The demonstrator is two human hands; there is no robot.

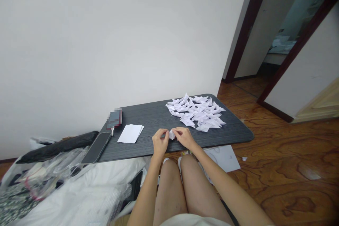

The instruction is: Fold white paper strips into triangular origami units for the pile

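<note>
1. Left hand (160,139) is nearly closed, its thumb and fingertips pinching the left side of a small white folded paper piece (172,135).
2. Right hand (184,137) pinches the same piece from its right, fingers curled and thumb tucked close.
3. That piece sits directly between the 2 sets of fingertips, touching both, so neither hand is nearer; it is too small to tell its long axis.
4. Beneath and beyond the hands spreads a dark grey, wood-grained tabletop (148,116).
5. Just beside the left hand, to its left, lies a thin stack of flat white paper sheets (129,133).
6. Beyond the right hand, slightly to its right, many pointed white folded paper shapes (202,113) are heaped, apart from the fingers.
</note>
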